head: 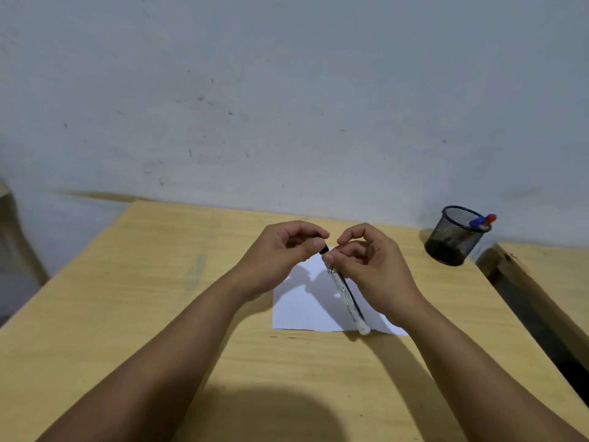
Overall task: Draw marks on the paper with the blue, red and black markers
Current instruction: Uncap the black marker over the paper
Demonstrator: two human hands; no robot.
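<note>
Both hands (322, 253) grip black marker (345, 295) over paper (306, 311).

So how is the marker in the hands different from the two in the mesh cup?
The black marker is held over the paper, slanted, its whole white barrel showing. The blue marker and red marker stand in the mesh cup, only their coloured ends poking out. All three are on the same desk.

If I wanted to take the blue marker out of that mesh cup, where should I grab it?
Probably by its capped top end, from above. The blue marker leans against the right rim of the mesh cup, with only its cap poking out beside the red marker; the barrel sits hidden inside.
</note>
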